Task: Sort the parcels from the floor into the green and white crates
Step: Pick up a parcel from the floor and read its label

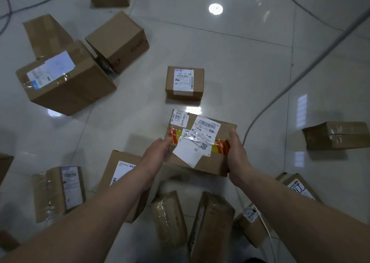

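- Between both hands, centre of view: the taped parcel (208, 162) is held by its two short ends. It looks lifted clear of the floor (230, 62) and partly covers a labelled box (120, 170) lying below it.
- Key relation: the parcel's long axis runs left-right across the person's body, with one hand at each end. Neither hand is nearer, so I judge this a two-hand carry.
- Left hand (158, 152): grips the left end with the thumb on the top edge beside the tape band. The other fingers are hidden under the parcel.
- Right hand (238, 154): clamps the right end with the thumb along the top edge. The fingers wrap below and are mostly out of sight.
- Parcel build: brown cardboard, flat and rectangular. A red-and-yellow tape band crosses the lid with wrinkled clear tape over it. There are several white shipping labels, and the biggest looks loose at a corner, a possible snag.
- Green and white crates: not in view, so I cannot tell which way the parcel must go.
- Just beyond the parcel: a small box (184, 82), squat, with a white barcode label on top.
- Far left: a large box (76, 90), tilted, with glossy tape and a label. More plain cartons sit behind it.
- Right: a flat carton (336, 135), well apart from the parcel.
- Near the feet: several tape-wrapped parcels, for example a narrow box (169, 218).
- The floor is glossy pale tile with glare spots. A grey cable (300, 70) curves across on the right.
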The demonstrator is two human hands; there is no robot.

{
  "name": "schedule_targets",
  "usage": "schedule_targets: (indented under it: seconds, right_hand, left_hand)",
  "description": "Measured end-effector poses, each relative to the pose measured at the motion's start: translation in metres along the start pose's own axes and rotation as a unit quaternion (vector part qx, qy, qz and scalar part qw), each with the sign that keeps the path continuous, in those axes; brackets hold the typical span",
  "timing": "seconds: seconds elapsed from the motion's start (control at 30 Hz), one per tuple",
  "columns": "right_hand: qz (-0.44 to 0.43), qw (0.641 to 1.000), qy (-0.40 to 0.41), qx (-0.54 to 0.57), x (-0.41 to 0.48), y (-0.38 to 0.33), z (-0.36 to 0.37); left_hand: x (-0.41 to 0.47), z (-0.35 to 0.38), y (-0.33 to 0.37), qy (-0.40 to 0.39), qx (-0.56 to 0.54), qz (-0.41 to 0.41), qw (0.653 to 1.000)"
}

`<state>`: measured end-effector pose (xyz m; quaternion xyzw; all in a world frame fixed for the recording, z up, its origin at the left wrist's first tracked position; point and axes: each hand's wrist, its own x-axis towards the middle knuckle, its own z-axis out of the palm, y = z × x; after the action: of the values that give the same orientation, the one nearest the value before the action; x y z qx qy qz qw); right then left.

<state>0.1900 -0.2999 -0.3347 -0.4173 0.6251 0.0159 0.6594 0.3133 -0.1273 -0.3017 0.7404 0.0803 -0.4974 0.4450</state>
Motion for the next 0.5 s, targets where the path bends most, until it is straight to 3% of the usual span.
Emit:
schedule_targets:
  seconds: [0.3, 0.5]
  right_hand:
    - [-0.053, 0.997, 0.028, 0.047, -0.091, -0.052, -0.010]
    - [-0.115, 0.981, 0.116, 0.105, -0.206, -0.143, -0.046]
  left_hand:
    - [-0.087, 0.003, 0.065, 0.056, -0.005, 0.059, 0.997]
    - [-0.179, 0.008, 0.165, 0.017, 0.007, 0.113, 0.993]
